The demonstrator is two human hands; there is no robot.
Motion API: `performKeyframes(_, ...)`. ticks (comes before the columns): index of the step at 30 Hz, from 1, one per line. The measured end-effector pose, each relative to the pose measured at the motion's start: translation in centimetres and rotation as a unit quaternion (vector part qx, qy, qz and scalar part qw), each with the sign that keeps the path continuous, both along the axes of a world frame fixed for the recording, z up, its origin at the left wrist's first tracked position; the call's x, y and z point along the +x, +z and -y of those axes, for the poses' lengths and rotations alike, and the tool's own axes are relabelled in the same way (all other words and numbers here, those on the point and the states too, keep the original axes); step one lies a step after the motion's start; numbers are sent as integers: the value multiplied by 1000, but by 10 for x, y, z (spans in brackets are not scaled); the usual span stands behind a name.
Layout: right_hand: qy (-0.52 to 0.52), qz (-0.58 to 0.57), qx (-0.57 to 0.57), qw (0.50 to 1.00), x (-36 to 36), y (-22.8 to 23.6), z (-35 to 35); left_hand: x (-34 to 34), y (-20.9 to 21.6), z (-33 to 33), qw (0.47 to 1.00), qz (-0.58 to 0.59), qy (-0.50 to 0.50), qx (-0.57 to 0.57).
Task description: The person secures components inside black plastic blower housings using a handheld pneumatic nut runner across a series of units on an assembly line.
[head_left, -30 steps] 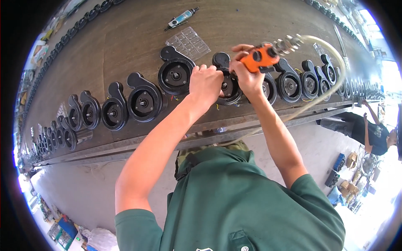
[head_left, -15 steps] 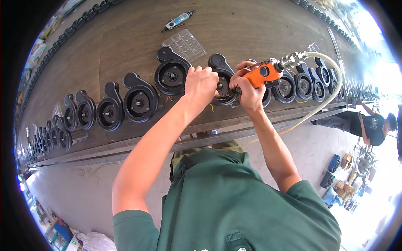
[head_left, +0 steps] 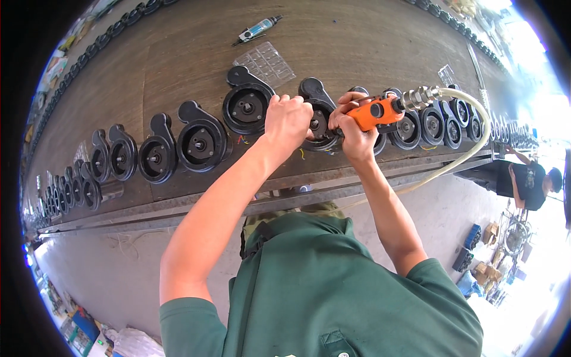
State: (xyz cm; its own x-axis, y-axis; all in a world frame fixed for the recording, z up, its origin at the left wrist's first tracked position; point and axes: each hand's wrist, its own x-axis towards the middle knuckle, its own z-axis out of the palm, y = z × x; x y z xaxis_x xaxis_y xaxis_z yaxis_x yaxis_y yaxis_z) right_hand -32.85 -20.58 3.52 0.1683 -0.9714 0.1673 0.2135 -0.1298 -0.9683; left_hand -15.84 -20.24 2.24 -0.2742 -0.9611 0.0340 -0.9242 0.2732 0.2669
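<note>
My right hand (head_left: 355, 135) is closed around an orange air tool (head_left: 376, 113), whose metal hose fitting points up to the right. The tool's working end lies at the right side of a black snail-shaped blower housing (head_left: 317, 88) with a metal shaft in its round opening; the tip is hidden by my fingers. My left hand (head_left: 288, 122) curls over the left rim of that same housing, its thumb reaching toward the opening. Just left of it stands another black blower housing (head_left: 240, 75), apart from the one I hold.
More black housings (head_left: 199, 146) line the table's near edge on both sides. A clear plastic tray (head_left: 265, 64) and a blue-silver air tool (head_left: 257, 30) lie farther back on the brown table (head_left: 178, 59). A pale hose (head_left: 486, 128) loops at right. Another person (head_left: 526, 181) stands far right.
The orange tool's rear end has dropped slightly and shifted a little right. Its hose has moved with it. My left hand stays on the housing; the whole view has shifted slightly.
</note>
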Motion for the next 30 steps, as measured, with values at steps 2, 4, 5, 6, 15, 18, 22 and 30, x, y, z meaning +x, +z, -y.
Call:
performKeyframes(2, 3, 18, 1, 1000, -1, 0, -1, 0, 0, 0, 1000, 1, 0, 0)
performKeyframes(4, -2, 11, 5, 1000, 0, 0, -1, 0, 1, -1, 1000, 0, 1, 2)
performKeyframes(5, -4, 8, 6, 1000, 1, 0, -1, 0, 0, -1, 1000, 0, 3, 2)
performKeyframes(6, -6, 5, 8, 1000, 1, 0, -1, 0, -2, -1, 1000, -1, 4, 2)
performKeyframes(15, 1, 28, -3, 1000, 1, -2, 1, 0, 0, -1, 1000, -8, 8, 4)
performKeyframes(18, 4, 24, -1, 1000, 1, -3, 0, 0, 0, -1, 1000, -10, 8, 5)
performKeyframes(22, 8, 19, -1, 1000, 0, -6, 0, -1, 0, -2, 1000, -10, 9, 10)
performKeyframes(30, 38, -27, -10, 999, -5, -22, 2, -1, -2, 1, 1000, 0, 9, 0)
